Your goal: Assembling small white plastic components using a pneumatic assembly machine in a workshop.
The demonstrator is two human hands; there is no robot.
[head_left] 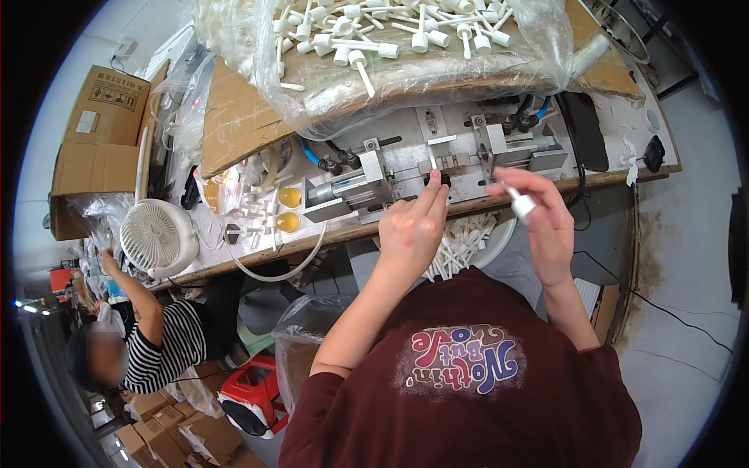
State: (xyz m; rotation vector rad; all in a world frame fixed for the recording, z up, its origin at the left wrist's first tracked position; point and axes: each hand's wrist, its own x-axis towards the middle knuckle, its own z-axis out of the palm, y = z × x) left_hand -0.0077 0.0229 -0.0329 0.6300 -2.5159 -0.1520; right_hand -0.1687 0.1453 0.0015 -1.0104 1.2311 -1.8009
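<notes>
My left hand reaches to the middle of a metal clamping fixture, its fingers stretched forward. The fingertips are at the lower end of a small white plastic piece standing in the fixture; whether they touch it I cannot tell. My right hand is raised at the right of the fixture. Between its thumb and fingers it holds a white capped plastic stick, cap toward me. Air cylinders flank the fixture, the left cylinder and the right cylinder.
Beyond the fixture, a clear plastic bag on cardboard bears many capped sticks. A white basin of white pieces sits below the table edge. At left are a fan, yellow round parts, a cardboard box and another seated person.
</notes>
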